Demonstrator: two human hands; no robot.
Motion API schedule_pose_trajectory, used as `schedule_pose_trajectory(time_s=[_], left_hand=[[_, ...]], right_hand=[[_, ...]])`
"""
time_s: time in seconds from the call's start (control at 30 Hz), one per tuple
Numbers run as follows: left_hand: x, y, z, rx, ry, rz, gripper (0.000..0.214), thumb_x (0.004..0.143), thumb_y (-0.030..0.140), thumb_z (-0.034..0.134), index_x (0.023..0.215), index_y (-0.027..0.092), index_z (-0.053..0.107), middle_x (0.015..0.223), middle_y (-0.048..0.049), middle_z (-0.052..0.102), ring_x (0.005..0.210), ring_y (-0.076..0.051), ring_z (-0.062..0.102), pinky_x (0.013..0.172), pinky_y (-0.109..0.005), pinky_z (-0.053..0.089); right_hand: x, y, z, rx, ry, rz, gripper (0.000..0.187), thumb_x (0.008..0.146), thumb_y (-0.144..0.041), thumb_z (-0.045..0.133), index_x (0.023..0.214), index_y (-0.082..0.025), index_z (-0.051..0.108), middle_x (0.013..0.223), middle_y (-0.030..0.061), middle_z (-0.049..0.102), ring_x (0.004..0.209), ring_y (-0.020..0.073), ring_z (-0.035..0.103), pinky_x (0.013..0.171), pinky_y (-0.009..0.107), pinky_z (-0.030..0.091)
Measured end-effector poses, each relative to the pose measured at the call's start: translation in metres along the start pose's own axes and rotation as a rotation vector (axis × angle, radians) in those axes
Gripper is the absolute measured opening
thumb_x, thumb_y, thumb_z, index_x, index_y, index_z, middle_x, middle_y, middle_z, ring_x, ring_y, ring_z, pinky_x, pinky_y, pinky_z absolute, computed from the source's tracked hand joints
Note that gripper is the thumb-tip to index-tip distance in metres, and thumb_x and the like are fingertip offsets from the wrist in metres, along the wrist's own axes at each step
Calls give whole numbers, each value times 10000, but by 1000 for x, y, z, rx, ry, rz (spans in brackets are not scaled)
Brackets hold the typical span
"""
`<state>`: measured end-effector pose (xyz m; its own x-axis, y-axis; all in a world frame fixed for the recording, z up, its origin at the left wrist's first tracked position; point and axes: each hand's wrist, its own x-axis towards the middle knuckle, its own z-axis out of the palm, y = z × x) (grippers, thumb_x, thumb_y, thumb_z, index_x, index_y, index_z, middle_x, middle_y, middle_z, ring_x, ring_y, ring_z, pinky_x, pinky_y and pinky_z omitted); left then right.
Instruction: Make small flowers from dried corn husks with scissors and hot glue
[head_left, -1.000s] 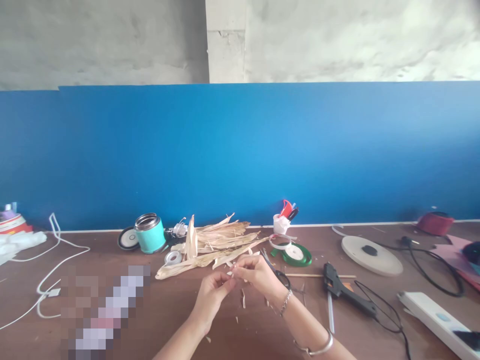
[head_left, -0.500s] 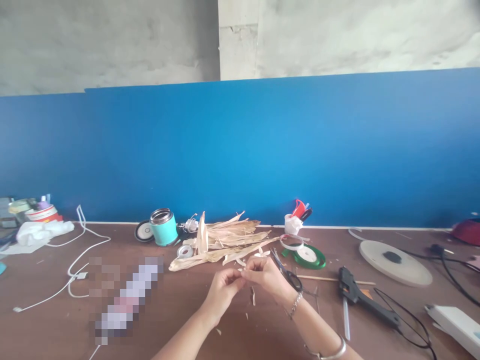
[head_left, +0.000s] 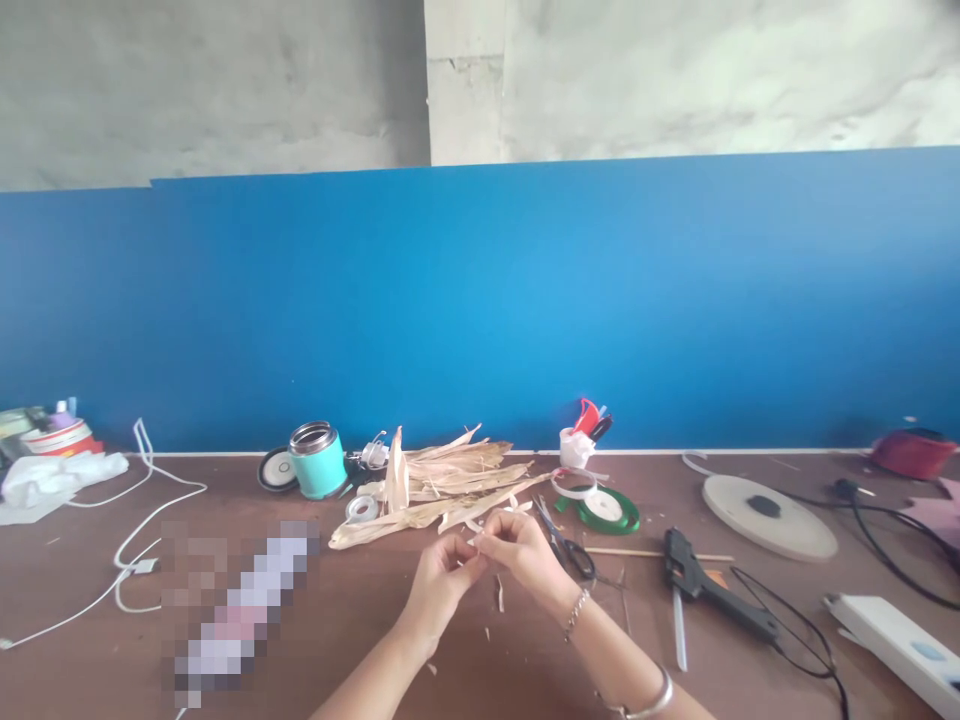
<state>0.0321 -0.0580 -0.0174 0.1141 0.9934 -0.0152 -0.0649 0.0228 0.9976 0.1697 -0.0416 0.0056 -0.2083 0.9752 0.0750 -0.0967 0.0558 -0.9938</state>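
Note:
My left hand (head_left: 439, 580) and my right hand (head_left: 521, 550) meet over the brown table (head_left: 360, 630), fingertips pinched together on a small pale strip of dried husk (head_left: 477, 542). A pile of dried husks (head_left: 435, 485) lies just beyond the hands. Small husk scraps (head_left: 498, 592) lie scattered on the table beneath them. Scissors (head_left: 566, 545) lie right beside my right hand.
A teal jar (head_left: 317, 462) with its lid (head_left: 274, 468) and a tape roll (head_left: 363, 508) sit to the left. Green ribbon spool (head_left: 606, 510), white cup of pens (head_left: 577, 445), black glue gun (head_left: 705, 585), round white disc (head_left: 765, 503), power strip (head_left: 896, 640) and cables lie to the right. White cable (head_left: 135, 545) at left.
My hands stay pinched together on the husk strip, fingers shifting slightly. The view has swung a little sideways and back.

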Motion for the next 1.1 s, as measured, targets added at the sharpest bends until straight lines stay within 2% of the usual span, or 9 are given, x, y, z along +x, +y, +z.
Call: schedule_pose_trajectory(time_s=[0.17,0.3,0.37,0.5,0.63,0.73,0.87,1.03,1.1], left_hand=[[1,-4,-1,128,52,115,323,646,426,712,575,157,548,537,33,505,520,-101,416,514,-211,313],[-2,-4,-1,259,68,243,334,752,455,603,606,156,578,556,10,525,545,-124,445,545,-224,347],[-3,-2,-2,262,46,246,340,781,464,566,658,150,608,595,-10,561,575,-137,473,568,-233,364],[-4,3,-3,203,-8,204,343,764,467,587,666,140,621,602,-18,576,583,-141,491,573,-237,375],[-3,4,-3,193,-32,186,321,741,442,622,633,140,613,579,-8,563,570,-134,483,566,-233,368],[-3,3,-3,216,-40,189,306,752,430,614,647,143,629,590,-9,575,578,-135,485,566,-229,366],[-3,-1,-3,269,-1,222,306,761,428,607,638,148,612,581,-2,559,563,-129,467,559,-227,359],[-2,-9,-2,296,80,225,316,744,448,619,623,158,587,571,10,532,535,-122,433,530,-218,342],[-2,-10,-1,293,99,222,322,745,461,613,630,161,592,580,7,545,541,-127,446,535,-219,346]], right_hand=[[0,6,2,-56,67,-45,330,610,-384,705,523,-170,471,493,-50,461,471,76,392,479,216,314],[1,9,2,-121,154,-76,327,614,-381,710,517,-169,480,486,-46,472,476,81,401,480,218,314],[2,7,0,-92,111,-58,318,612,-396,722,549,-163,516,511,-37,507,497,89,432,496,221,337],[1,-1,-7,13,-95,39,352,592,-451,747,735,-143,653,647,-2,597,586,116,520,560,242,402],[0,-5,-10,27,-142,44,355,582,-473,752,674,-141,664,663,1,594,596,115,531,563,244,414],[1,-4,-8,54,-97,20,353,573,-455,759,596,-148,587,576,-21,560,532,98,498,521,231,389],[2,4,0,59,40,-22,386,568,-440,749,525,-166,480,471,-52,473,454,76,410,462,215,311],[2,14,6,-79,225,-90,335,609,-380,711,530,-180,455,484,-61,430,466,78,375,465,215,299],[1,14,5,-126,235,-100,307,638,-362,690,545,-179,462,497,-56,443,477,81,389,474,215,318]])
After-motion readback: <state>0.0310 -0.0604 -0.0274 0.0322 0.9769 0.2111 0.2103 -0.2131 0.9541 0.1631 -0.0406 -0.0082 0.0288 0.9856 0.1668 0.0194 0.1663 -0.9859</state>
